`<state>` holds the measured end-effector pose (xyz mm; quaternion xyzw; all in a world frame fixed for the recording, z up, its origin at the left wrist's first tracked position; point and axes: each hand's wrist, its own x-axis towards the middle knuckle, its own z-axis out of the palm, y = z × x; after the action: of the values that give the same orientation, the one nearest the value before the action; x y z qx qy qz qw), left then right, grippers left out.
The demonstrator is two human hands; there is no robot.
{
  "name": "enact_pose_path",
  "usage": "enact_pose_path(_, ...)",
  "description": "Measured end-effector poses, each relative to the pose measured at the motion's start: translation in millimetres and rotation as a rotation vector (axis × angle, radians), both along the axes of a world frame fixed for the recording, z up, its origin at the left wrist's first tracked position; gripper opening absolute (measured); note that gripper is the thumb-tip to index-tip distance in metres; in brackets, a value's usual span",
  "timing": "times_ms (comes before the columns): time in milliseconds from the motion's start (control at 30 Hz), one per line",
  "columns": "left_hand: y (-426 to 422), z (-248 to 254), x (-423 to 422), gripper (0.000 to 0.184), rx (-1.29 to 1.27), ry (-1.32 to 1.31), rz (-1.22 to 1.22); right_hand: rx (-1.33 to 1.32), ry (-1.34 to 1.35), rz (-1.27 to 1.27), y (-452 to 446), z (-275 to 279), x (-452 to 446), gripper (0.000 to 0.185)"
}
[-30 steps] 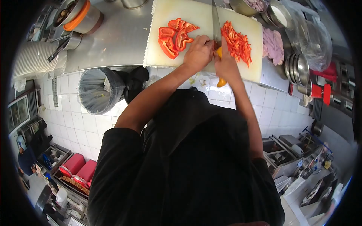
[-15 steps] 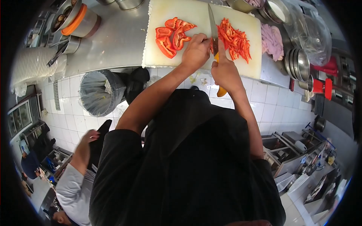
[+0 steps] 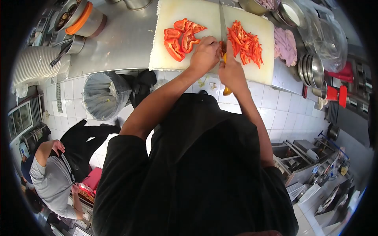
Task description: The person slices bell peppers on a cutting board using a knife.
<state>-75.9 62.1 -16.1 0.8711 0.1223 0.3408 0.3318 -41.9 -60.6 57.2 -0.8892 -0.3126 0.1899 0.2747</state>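
On a thick white cutting board, my right hand grips the yellow handle of a kitchen knife, index finger stretched along the blade. The blade points away from me. Close to its left side, my left hand is closed with curled fingers over a piece of red bell pepper, mostly hidden by the fingers. Larger red pepper pieces lie left of my left hand. Thin red pepper strips are heaped to the right of the knife.
A purple cloth and stacked metal bowls sit right of the board. On the steel counter at left stand a pot with an orange rim and stacked white lids. A lined bin is below. A co-worker stands behind left.
My right hand and the knife have shifted slightly, and the yellow handle sits a little higher. The co-worker behind me has moved further left and turned.
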Motion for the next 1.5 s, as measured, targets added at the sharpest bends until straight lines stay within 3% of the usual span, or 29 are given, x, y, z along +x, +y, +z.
enact_pose_path(133, -1, 1, 0, 0.009, 0.037, 0.028, -0.013, -0.003, 0.315, -0.087, 13, 11, 35, 0.073)
enact_pose_path(267, 0, 3, -1, 0.009, 0.025, 0.026, -0.008, -0.068, 0.392, -0.117, 15, 50, 32, 0.075)
enact_pose_path(367, -1, 2, -1, 0.009, 0.011, 0.028, -0.024, -0.123, 0.332, -0.05, 3, 69, 8, 0.075)
enact_pose_path(567, 0, 2, -2, 0.004, 0.008, 0.012, -0.041, -0.165, 0.178, -0.021, -5, 37, -6, 0.074)
enact_pose_path(900, 0, 2, -2, 0.008, -0.002, 0.052, -0.037, -0.154, 0.152, -0.025, -2, 39, -15, 0.073)
enact_pose_path(1067, 0, 1, -1, 0.007, 0.036, 0.011, -0.015, -0.009, -0.021, 0.026, -8, -2, -11, 0.077)
enact_pose_path(1167, 1, 3, -1, 0.006, 0.034, 0.027, -0.021, -0.034, 0.182, -0.064, 8, 0, 12, 0.076)
enact_pose_path(1267, -4, -1, -2, 0.006, 0.05, 0.038, -0.022, 0.132, 0.357, -0.126, 16, 11, 41, 0.075)
enact_pose_path(1500, -2, 15, -4, 0.01, 0.001, 0.037, -0.047, 0.243, 0.434, -0.242, 5, 45, 16, 0.068)
